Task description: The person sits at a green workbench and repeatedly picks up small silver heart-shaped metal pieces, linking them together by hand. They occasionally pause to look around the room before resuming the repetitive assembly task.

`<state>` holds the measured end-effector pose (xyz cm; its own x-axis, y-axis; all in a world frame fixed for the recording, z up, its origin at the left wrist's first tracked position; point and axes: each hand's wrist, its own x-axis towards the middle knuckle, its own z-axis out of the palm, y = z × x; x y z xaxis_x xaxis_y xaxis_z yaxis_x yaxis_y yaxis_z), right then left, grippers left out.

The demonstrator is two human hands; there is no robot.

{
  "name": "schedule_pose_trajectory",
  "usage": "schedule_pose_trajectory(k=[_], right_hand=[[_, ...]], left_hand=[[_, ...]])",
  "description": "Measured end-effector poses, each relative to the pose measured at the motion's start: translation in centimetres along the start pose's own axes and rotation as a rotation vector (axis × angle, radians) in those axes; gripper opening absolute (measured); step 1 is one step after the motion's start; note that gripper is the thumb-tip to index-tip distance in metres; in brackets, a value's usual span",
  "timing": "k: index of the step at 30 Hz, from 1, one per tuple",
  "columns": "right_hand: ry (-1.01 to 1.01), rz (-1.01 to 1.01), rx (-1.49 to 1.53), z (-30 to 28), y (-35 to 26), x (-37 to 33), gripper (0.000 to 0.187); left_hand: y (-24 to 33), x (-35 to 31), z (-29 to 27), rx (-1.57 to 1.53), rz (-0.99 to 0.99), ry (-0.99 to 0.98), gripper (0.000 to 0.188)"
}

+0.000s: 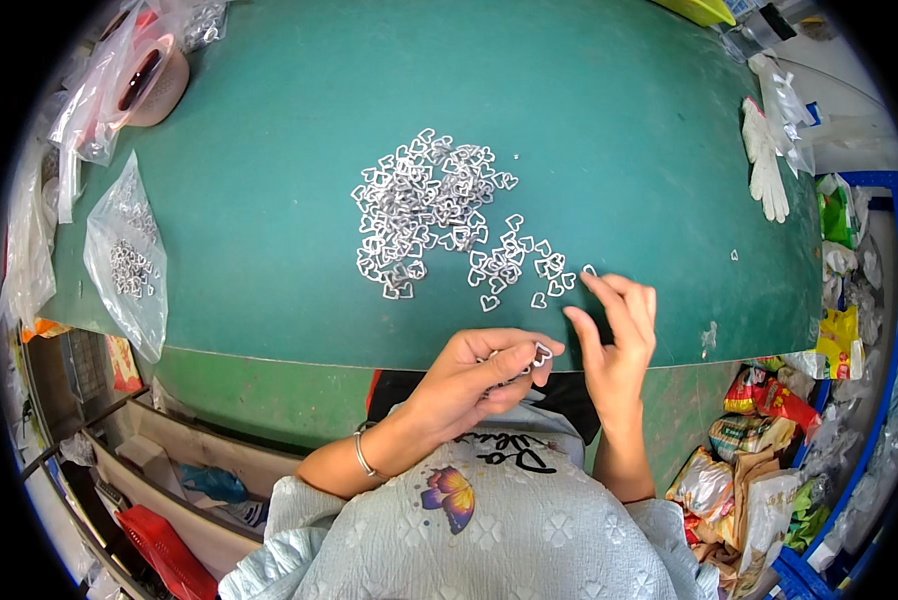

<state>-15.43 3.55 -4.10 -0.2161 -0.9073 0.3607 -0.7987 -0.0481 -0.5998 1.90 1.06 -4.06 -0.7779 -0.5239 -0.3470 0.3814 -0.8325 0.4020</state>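
A large pile of small silver heart-shaped outline pieces (424,200) lies on the green tabletop. A looser group of the same hearts (499,265) spreads from it towards my right hand. Near the table's front edge, my left hand (474,372) is closed around several hearts, partly hidden by the fingers. One heart (542,354) shows between its thumb and fingertips. My right hand (619,335) has thumb and forefinger apart. At its forefinger tip is a single heart (589,269); whether the finger touches it I cannot tell.
A clear plastic bag with hearts (134,265) lies on the table's left side. Behind it stands a pink basket (164,90) under plastic film. A white glove (764,165) rests at the right edge. Below are an open drawer (169,440) on the left and several colourful packets (749,435) on the right.
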Motion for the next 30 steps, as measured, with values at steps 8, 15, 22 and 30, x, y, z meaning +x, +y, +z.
schedule_pose_trajectory(k=[8, 15, 22, 30], right_hand=[[-0.021, -0.032, -0.039, 0.9, 0.8, -0.1, 0.017], [-0.15, 0.411, 0.894, -0.7, -0.7, -1.9, 0.009], [-0.134, 0.314, 0.88, -0.9, -2.3, -2.2, 0.012], [0.071, -0.233, 0.214, -1.0, -2.9, -1.8, 0.021]], left_hand=[[0.0, 0.2, -0.1, 0.013, 0.083, 0.019, 0.02], [-0.6, 0.3, 0.2, 0.089, 0.177, 0.196, 0.015], [-0.1, -0.3, 1.4, 0.395, 0.155, 0.302, 0.019], [0.0, -0.5, 1.6, 0.306, 0.11, 0.268, 0.019]])
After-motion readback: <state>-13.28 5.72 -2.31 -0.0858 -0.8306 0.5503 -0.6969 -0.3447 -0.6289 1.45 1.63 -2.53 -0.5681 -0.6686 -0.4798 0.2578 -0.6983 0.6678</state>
